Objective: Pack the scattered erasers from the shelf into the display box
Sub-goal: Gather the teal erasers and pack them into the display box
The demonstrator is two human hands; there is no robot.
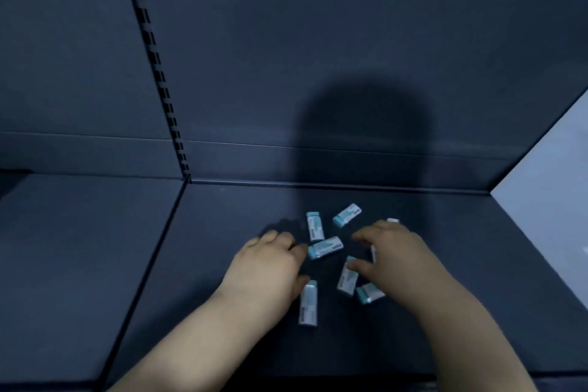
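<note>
Several small white erasers with teal ends lie scattered on the dark shelf (222, 264). One eraser (325, 247) lies in the middle, and the fingertips of my left hand (270, 264) touch its teal end. Another eraser (308, 303) lies beside my left thumb. My right hand (391, 251) rests palm down over the right side of the group, its fingertips on an eraser (347, 275); it partly hides an eraser (369, 293) and one behind it (393, 220). Two more erasers (315, 226) (347, 215) lie farther back. No display box is in view.
The dark back panel (318, 73) rises behind the shelf, with a slotted upright (152, 57) at the left. A seam (152, 264) splits the shelf from the neighbouring bay. A pale wall (553, 175) is at the right. The shelf's front edge runs along the bottom.
</note>
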